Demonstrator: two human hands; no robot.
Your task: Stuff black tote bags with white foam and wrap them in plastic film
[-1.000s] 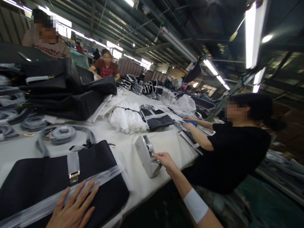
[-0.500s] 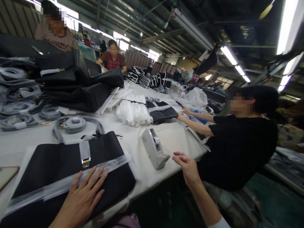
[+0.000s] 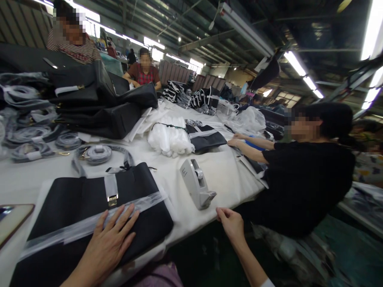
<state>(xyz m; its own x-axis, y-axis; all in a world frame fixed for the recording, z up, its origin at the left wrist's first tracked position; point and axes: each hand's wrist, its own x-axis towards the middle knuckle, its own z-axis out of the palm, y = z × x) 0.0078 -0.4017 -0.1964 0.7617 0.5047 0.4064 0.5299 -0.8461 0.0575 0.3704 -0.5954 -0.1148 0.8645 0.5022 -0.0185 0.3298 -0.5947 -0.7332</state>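
Flat on the black handbag [image 3: 143,219] lies my left hand [image 3: 109,237], fingers stretched out over the translucent strip [image 3: 74,231] that crosses the bag's front. A gold clasp [image 3: 112,200] and a wrapped tab sit just above my fingertips. My right hand [image 3: 233,225] is closed in a pinch beyond the table edge, thumb and forefinger pressed together. What it pinches, if anything, cannot be made out. Close by, apart from that hand, a grey tape dispenser [image 3: 194,187] stands on the white-covered table. A wrapped strap [image 3: 100,153] is coiled behind the bag.
Black bags [image 3: 98,107] are piled at the back left beside coiled straps [image 3: 30,131]. A bundle of white plastic [image 3: 169,137] lies mid-table. A phone [image 3: 13,223] is at the left edge. A co-worker in black [image 3: 308,175] reaches over the table on the right.
My right hand has drawn back from the dispenser's front toward me, its fingers still pinched. My left hand remains flat on the bag. The view has shifted slightly.
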